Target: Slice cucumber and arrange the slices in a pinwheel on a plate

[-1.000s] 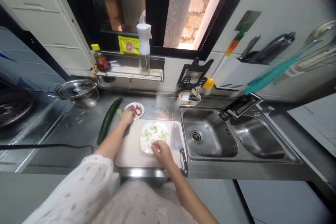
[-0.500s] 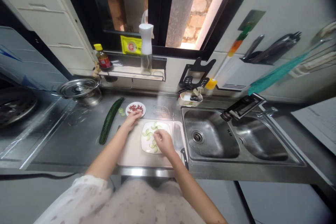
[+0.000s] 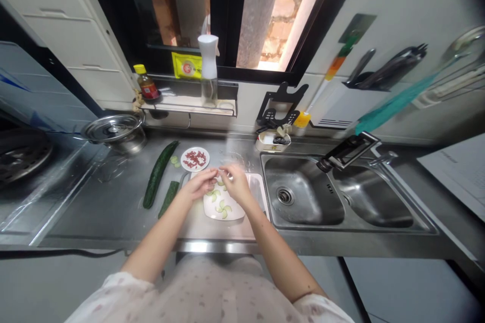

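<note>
My left hand (image 3: 200, 184) and my right hand (image 3: 235, 181) meet above the far edge of a white square plate (image 3: 223, 206). Both hands have their fingertips pinched together; whatever they hold is too small to make out. The plate carries pale green cucumber slices (image 3: 222, 206) laid in pinwheel shapes. It rests on a white cutting board (image 3: 217, 224). A small round dish of red bits (image 3: 195, 159) stands just beyond my hands. A whole cucumber (image 3: 158, 173) and a shorter cucumber piece (image 3: 168, 198) lie to the left on the steel counter.
A double steel sink (image 3: 341, 194) with a dark tap (image 3: 346, 150) lies to the right. A lidded pot (image 3: 113, 131) stands at the back left. A shelf holds a sauce bottle (image 3: 146, 84) and a white spray bottle (image 3: 207, 68). Utensils hang on the right wall.
My left hand came back from the red dish to the plate. My right hand moved from the plate's near edge to its far edge, and both hands now meet there.
</note>
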